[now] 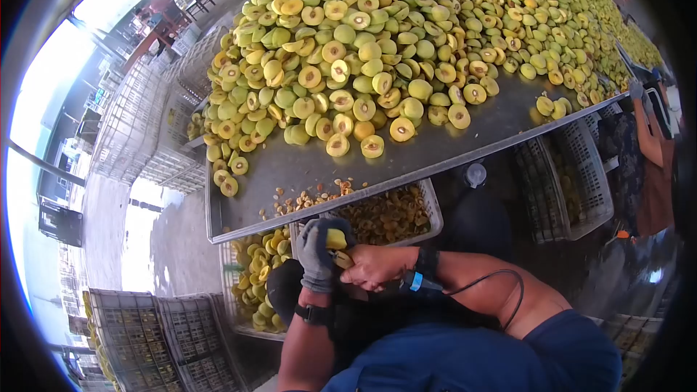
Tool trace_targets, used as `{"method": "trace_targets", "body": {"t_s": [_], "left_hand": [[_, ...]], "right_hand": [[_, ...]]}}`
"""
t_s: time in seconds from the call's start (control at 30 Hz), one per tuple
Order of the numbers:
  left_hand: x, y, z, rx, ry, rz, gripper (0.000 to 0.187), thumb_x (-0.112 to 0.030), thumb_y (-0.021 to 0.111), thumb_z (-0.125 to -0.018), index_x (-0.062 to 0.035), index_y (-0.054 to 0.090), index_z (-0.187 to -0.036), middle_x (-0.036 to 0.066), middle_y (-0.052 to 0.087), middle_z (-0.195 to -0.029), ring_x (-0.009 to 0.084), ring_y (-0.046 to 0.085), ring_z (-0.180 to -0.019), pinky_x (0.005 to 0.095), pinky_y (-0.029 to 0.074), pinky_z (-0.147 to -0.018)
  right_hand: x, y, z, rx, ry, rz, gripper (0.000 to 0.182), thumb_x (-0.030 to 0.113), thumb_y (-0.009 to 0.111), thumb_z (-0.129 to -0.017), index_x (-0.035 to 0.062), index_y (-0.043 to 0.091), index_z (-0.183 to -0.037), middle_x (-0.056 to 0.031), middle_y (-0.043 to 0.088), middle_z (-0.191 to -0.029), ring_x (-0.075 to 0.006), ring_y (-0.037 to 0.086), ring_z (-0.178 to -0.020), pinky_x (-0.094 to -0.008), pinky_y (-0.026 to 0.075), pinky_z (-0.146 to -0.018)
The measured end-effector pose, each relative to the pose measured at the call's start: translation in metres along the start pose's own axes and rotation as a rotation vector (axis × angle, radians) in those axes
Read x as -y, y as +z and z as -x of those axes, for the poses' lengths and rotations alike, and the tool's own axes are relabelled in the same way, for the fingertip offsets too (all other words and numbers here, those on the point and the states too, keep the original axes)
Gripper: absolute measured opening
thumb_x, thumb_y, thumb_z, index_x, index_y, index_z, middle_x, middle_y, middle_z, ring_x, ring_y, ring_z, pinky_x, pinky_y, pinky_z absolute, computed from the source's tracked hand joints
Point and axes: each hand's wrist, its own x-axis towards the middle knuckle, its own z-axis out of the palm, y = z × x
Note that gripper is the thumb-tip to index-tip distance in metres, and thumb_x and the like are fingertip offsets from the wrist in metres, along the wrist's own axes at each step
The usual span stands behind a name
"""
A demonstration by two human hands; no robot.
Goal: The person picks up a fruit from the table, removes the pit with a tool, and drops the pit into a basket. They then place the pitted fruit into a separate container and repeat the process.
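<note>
My left hand (317, 250), in a grey glove, is closed around a yellow-green stone fruit half (335, 239). Against it, my bare right hand (377, 267) is closed, its fingers beside a second yellowish piece of fruit (341, 258). What the right fist grips is hidden. Both hands are in front of my body, just below the near edge of the metal table (435, 147). A large heap of halved stone fruit (348, 51), several halves with pits showing, covers much of that table. Loose pits (308, 199) lie near its front left corner.
Below the table edge, a crate (435, 210) contains brownish fruit pieces. Left of my legs stands another crate with yellow fruit halves (254, 276). Stacked white crates (134, 334) stand at lower left, more crates (581, 181) under the table at right. Other people work around the table.
</note>
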Motion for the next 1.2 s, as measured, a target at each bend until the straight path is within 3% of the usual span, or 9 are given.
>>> {"method": "trace_targets", "body": {"t_s": [0.13,0.2,0.3,0.4,0.53,0.77,0.83,1.03,1.2], "left_hand": [[0.009,-0.011,-0.009,-0.215,-0.029,0.151,0.038,-0.034,0.052,-0.108,0.0007,0.067,-0.112,0.010,0.071,-0.095,0.0223,0.069,-0.083,0.0374,0.060,-0.077],[-0.023,-0.028,-0.016,-0.270,-0.334,0.718,0.034,-0.034,0.059,-0.105,-0.0013,0.068,-0.111,0.009,0.072,-0.101,0.0222,0.069,-0.091,0.0383,0.060,-0.080],[-0.039,-0.059,-0.016,-0.479,-0.332,0.421,0.033,-0.032,0.057,-0.106,-0.0005,0.069,-0.107,0.011,0.072,-0.097,0.0256,0.071,-0.086,0.0445,0.063,-0.071],[0.006,-0.152,-0.021,-0.579,-0.328,0.343,0.034,-0.032,0.063,-0.103,0.0008,0.071,-0.106,0.010,0.073,-0.095,0.0212,0.071,-0.088,0.0346,0.062,-0.076],[0.023,-0.219,-0.052,-0.557,-0.081,-0.664,0.028,-0.016,0.070,-0.097,0.0034,0.070,-0.118,0.007,0.072,-0.095,0.0132,0.065,-0.083,0.0280,0.052,-0.072],[-0.047,-0.021,-0.224,-0.159,0.009,-0.703,0.041,-0.016,0.071,-0.093,-0.0004,0.066,-0.131,0.014,0.074,-0.108,0.0183,0.069,-0.077,0.0327,0.056,-0.070],[-0.006,-0.008,-0.281,-0.050,0.279,-1.007,0.050,-0.019,0.073,-0.087,-0.0043,0.065,-0.133,0.021,0.071,-0.118,0.0313,0.070,-0.097,0.0418,0.056,-0.087],[0.028,0.020,-0.324,0.025,0.166,-1.083,0.050,-0.012,0.078,-0.080,-0.0034,0.065,-0.127,0.016,0.074,-0.117,0.0309,0.072,-0.102,0.0380,0.055,-0.093],[0.035,0.011,-0.291,-0.037,0.076,-0.774,0.042,-0.013,0.079,-0.078,-0.0031,0.065,-0.116,0.015,0.073,-0.111,0.0276,0.072,-0.100,0.0375,0.056,-0.091]], "right_hand": [[-0.004,-0.004,0.000,-0.054,0.036,-0.239,0.024,0.017,0.060,-0.104,0.0101,0.052,-0.083,0.0024,0.046,-0.062,-0.0075,0.043,-0.048,-0.0288,0.038,-0.044],[-0.006,-0.011,0.005,-0.164,0.045,-0.364,0.024,0.016,0.060,-0.103,0.0105,0.051,-0.082,0.0038,0.043,-0.064,-0.0078,0.041,-0.049,-0.0302,0.038,-0.045],[-0.059,-0.038,-0.013,-0.532,0.182,-0.317,0.024,0.017,0.061,-0.102,0.0112,0.051,-0.080,0.0034,0.044,-0.067,-0.0091,0.043,-0.050,-0.0313,0.039,-0.046],[-0.045,-0.041,0.003,-0.443,0.122,-0.537,0.025,0.018,0.061,-0.100,0.0112,0.050,-0.078,0.0020,0.045,-0.067,-0.0105,0.043,-0.050,-0.0316,0.039,-0.045],[-0.039,-0.048,0.006,-0.493,0.049,-0.629,0.027,0.019,0.064,-0.097,0.0077,0.052,-0.076,-0.0010,0.047,-0.064,-0.0121,0.045,-0.048,-0.0336,0.038,-0.043],[-0.024,-0.048,-0.001,-0.480,-0.040,-0.569,0.021,0.018,0.056,-0.100,0.0061,0.052,-0.082,-0.0045,0.050,-0.062,-0.0134,0.047,-0.046,-0.0310,0.041,-0.042],[-0.009,-0.047,0.004,-0.464,-0.041,-0.532,0.016,0.018,0.053,-0.100,0.0042,0.054,-0.092,-0.0038,0.050,-0.063,-0.0121,0.048,-0.046,-0.0292,0.041,-0.041],[-0.002,-0.051,0.004,-0.473,-0.031,-0.460,0.014,0.017,0.057,-0.100,0.0033,0.056,-0.102,-0.0015,0.050,-0.065,-0.0100,0.048,-0.048,-0.0282,0.038,-0.040],[-0.007,-0.049,-0.003,-0.604,-0.183,-0.094,0.019,0.017,0.062,-0.098,0.0007,0.057,-0.106,-0.0107,0.061,-0.072,-0.0282,0.061,-0.059,-0.0405,0.049,-0.055]]}}
